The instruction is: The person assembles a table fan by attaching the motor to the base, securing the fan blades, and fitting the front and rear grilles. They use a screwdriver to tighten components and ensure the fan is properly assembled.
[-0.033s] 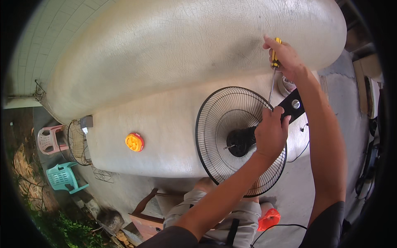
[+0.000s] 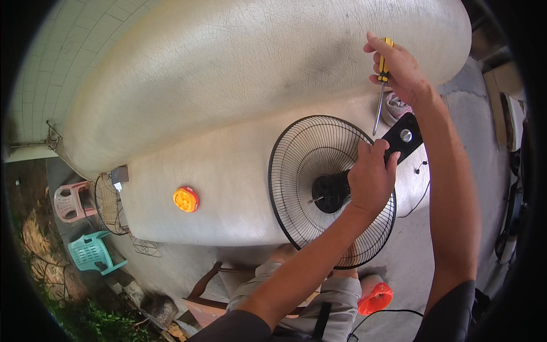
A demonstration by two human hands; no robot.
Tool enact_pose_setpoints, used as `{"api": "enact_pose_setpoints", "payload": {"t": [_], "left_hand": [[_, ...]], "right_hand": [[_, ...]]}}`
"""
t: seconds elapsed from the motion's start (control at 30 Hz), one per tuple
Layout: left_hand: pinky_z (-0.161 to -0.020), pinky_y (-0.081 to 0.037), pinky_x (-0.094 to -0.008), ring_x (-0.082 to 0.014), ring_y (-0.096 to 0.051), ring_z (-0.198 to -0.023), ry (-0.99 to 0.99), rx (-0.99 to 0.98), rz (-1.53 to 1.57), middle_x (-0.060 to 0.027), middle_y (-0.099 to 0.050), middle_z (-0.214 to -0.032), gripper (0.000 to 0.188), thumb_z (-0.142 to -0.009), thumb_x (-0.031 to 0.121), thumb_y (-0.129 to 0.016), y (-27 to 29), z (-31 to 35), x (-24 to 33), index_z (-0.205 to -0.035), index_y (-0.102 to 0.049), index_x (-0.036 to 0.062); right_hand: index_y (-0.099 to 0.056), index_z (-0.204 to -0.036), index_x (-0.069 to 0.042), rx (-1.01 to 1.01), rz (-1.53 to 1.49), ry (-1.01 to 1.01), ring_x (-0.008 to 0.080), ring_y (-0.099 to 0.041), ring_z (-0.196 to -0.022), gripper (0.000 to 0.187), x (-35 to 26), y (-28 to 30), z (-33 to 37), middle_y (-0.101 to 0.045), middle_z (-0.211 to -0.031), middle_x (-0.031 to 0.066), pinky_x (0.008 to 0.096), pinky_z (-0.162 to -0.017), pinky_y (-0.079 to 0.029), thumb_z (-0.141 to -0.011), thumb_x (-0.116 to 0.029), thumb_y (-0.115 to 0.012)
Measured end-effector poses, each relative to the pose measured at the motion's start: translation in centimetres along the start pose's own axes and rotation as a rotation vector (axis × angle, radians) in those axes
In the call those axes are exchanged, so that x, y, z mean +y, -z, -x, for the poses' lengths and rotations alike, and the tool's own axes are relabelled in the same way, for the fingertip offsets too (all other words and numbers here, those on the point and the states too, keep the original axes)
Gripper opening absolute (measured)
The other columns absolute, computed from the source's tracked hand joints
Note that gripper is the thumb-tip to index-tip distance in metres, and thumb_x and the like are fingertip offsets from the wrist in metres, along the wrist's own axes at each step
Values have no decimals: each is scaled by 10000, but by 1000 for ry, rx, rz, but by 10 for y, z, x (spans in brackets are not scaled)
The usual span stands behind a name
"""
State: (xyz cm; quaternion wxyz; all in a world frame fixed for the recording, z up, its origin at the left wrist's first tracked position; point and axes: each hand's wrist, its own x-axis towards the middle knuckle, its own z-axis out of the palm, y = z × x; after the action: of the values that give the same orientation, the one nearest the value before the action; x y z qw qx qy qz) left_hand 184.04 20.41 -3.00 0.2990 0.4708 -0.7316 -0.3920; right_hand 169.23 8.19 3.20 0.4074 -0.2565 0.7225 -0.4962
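Observation:
A black electric fan [image 2: 305,149] leans over my lap at the edge of a pale padded seat. Its wire cage is open toward me, with a bare metal shaft at the black hub [image 2: 329,194]. My left hand [image 2: 371,179] is closed around the fan's black neck, beside the control panel [image 2: 405,135] with its silver knob. Above the panel, my right hand [image 2: 403,71] holds a screwdriver [image 2: 384,68] by its yellow and black handle, thumb extended. The screwdriver points down, its tip free in the air between the cage rim and the panel.
On the pale seat [image 2: 228,219] lies a round red and yellow object [image 2: 186,199]. A rolled cloth [image 2: 394,108] sits behind the panel. A red plastic bag [image 2: 376,298] is by my leg. Pink [image 2: 72,202] and teal [image 2: 90,252] plastic chairs stand at the left.
My right hand has lifted slightly with the screwdriver, drawing its tip up and away from behind the cage rim. The left hand keeps its hold on the fan.

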Motion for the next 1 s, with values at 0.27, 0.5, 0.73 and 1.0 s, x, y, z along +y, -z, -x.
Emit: {"api": "enact_pose_setpoints", "payload": {"t": [0.27, 0.5, 0.73, 1.0], "left_hand": [[-554, -503, -344, -217, -584, -586, -148, -214, -120, -93, -611, -898, 469, -882, 304, -707, 94, 9, -72, -1223, -549, 22], [-609, -509, -275, -112, -624, -657, 164, -532, -455, -46, -662, -857, 432, -894, 206, -694, 210, -67, -246, -1245, -574, -16], [-819, -515, -332, -189, -629, -998, -58, -899, -397, -130, -633, -1198, 551, -881, 102, -628, 138, -157, -249, -1399, -461, 14], [-832, -502, -397, -281, -631, -1015, -59, -976, -999, -164, -639, -1134, 367, -830, 285, -661, 204, -126, -323, -1087, -595, 31]], "right_hand": [[-640, -1143, 13, 384, -163, 79, -5, -347, -480, 367, 46, 111, 252, -607, -787, 8, 168, -389, -222, -1011, -304, -512], [-623, -1193, 55, 444, -242, -486, 98, -586, -795, 465, 179, 32, 402, -715, -966, 112, 256, -731, -474, -943, -336, -652], [-546, -1281, 83, 507, 76, -380, 315, -696, -959, 781, 228, -41, 436, -667, -1110, 274, 350, -834, -533, -720, -368, -849], [-511, -1332, 49, 647, 46, -449, 285, -667, -1063, 737, 247, -91, 456, -673, -1127, 265, 372, -919, -488, -765, -315, -811]]}}
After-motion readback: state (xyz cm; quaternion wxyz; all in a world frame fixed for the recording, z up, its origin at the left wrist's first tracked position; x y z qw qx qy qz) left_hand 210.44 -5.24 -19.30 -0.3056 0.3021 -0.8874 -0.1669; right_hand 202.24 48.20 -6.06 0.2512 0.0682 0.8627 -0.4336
